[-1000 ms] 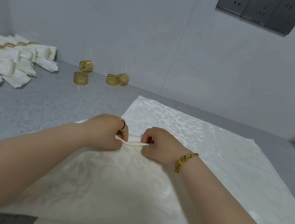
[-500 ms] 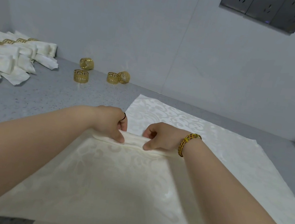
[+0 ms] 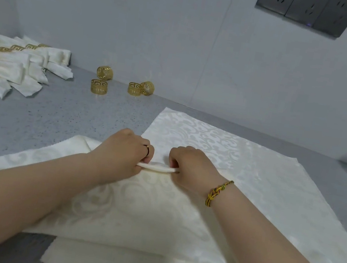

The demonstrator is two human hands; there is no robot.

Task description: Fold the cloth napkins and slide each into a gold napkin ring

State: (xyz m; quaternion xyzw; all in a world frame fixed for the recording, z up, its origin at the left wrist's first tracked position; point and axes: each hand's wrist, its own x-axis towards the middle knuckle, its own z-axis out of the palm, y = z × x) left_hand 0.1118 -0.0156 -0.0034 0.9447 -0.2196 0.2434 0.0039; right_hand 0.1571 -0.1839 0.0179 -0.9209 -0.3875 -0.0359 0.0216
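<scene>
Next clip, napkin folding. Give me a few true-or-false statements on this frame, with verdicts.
1. The left hand and right hand both pinch a fold of the spread napkin. True.
2. Four loose gold rings sit on the counter near the wall. True.
3. The braided bracelet is on the left wrist. False: it is on the right wrist.
4. The ringed napkins lie at the far right. False: they lie at the far left.
5. One hand holds a gold napkin ring. False: both hold only cloth.
</scene>
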